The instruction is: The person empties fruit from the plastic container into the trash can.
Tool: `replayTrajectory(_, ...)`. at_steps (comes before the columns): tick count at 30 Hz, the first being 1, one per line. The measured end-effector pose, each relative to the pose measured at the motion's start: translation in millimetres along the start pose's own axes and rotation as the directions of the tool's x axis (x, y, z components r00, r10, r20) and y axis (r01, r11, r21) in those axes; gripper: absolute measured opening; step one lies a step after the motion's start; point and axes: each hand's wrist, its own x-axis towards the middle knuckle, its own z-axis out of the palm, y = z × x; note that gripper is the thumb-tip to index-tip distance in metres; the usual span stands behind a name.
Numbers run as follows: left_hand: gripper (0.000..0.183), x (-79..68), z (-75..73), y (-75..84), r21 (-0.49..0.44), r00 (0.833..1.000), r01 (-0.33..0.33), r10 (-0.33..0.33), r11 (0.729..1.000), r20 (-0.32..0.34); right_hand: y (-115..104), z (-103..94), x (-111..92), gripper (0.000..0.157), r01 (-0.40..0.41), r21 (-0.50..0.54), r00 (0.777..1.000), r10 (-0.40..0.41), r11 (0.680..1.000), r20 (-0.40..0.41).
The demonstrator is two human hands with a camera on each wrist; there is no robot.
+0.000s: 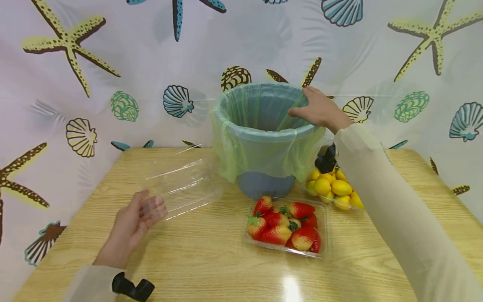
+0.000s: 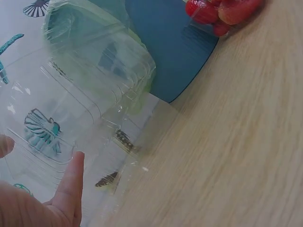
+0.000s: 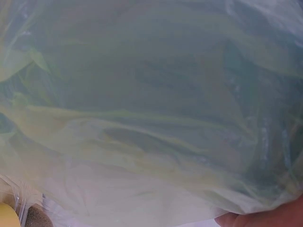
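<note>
1. The left hand (image 1: 130, 226) has thumb and fingers clamped on a clear plastic container (image 1: 185, 182), at its eight o'clock corner
2. That container is tilted, at eight o'clock from the blue bin (image 1: 264, 184) with its green liner (image 1: 264, 155)
3. Strawberries (image 1: 277, 234) lie in a clear tray (image 1: 325, 235) on the tabletop (image 1: 196, 264), at the bin's six
4. The right hand (image 1: 320, 108) touches the bin's top at three o'clock; I can't tell whether it grips
5. Lemons (image 1: 341, 188) sit at the bin's four o'clock

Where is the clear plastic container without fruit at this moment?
In the head view, the clear plastic container is left of centre, held by the left hand, with the blue bin just to its right and the strawberries to its lower right.
</note>
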Motion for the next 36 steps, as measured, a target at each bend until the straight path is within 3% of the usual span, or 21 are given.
replayTrajectory(20,0.025,3.7,-1.9,-32.1,0.121,0.998,0.063,-0.060,0.991,-0.028,-1.3,0.1,0.9,0.082,0.002,0.010,1.000,-0.002,1.000,0.007)
replayTrajectory(30,0.023,3.9,-8.7,-31.8,0.143,0.991,0.130,-0.128,0.981,-0.027,-0.5,-1.2,-1.1,0.082,-0.003,0.014,1.000,0.003,1.000,0.003)
replayTrajectory(36,0.026,3.1,-12.6,-31.4,0.207,0.992,0.125,-0.117,0.970,-0.047,-0.9,-0.6,-1.2,0.081,0.002,0.001,1.000,-0.002,1.000,0.001)
